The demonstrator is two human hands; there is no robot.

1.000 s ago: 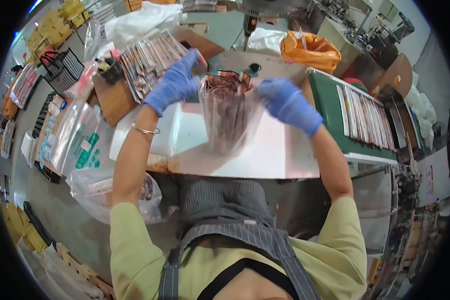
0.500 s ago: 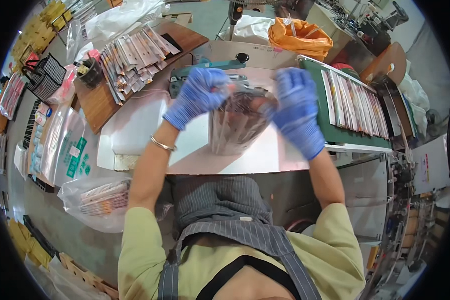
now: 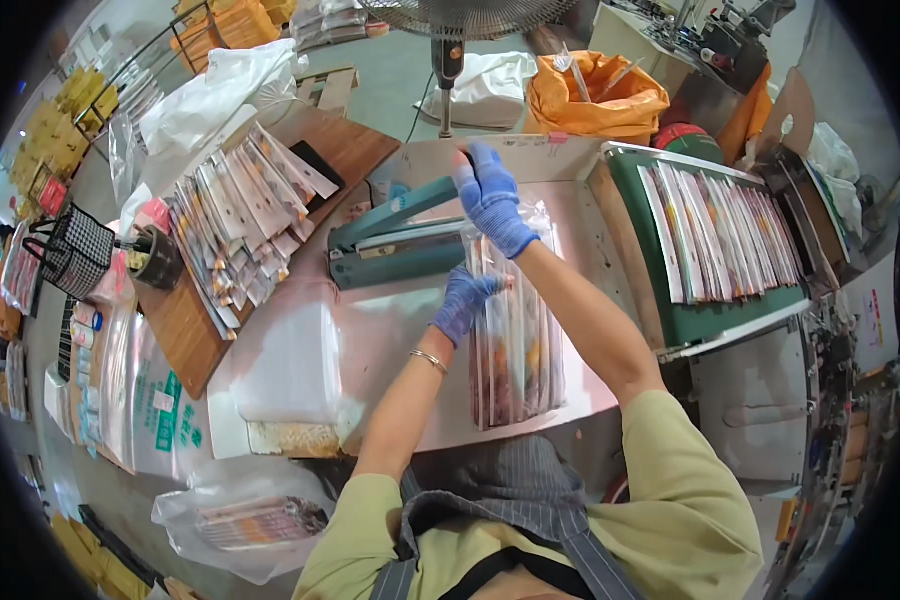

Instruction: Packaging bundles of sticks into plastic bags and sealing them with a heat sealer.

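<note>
A clear plastic bag (image 3: 518, 375) filled with several flat printed packets lies on the white work surface in front of me. My left hand (image 3: 462, 302), in a blue knit glove, is closed on the bag's left side near its top. Behind the bag stands a teal impulse heat sealer (image 3: 390, 262), its long arm raised at a slant. My gloved right hand (image 3: 494, 205) is closed around the free right end of the sealer's arm, hiding the knob there. The bag's upper end lies by the right part of the sealer's base, partly hidden under my right wrist.
Left of the bag is a stack of clear plastic bags (image 3: 288, 355). Fanned packets (image 3: 240, 215) cover a brown board beside a dark cup (image 3: 157, 258). More packets (image 3: 715, 232) stand in a row on a green board at right. Behind are an orange sack (image 3: 595, 100) and a fan (image 3: 460, 15).
The bag, held up between both hands before, now lies flat with its top at the sealer. My left hand has come down and right; my right hand has moved left onto the sealer arm.
</note>
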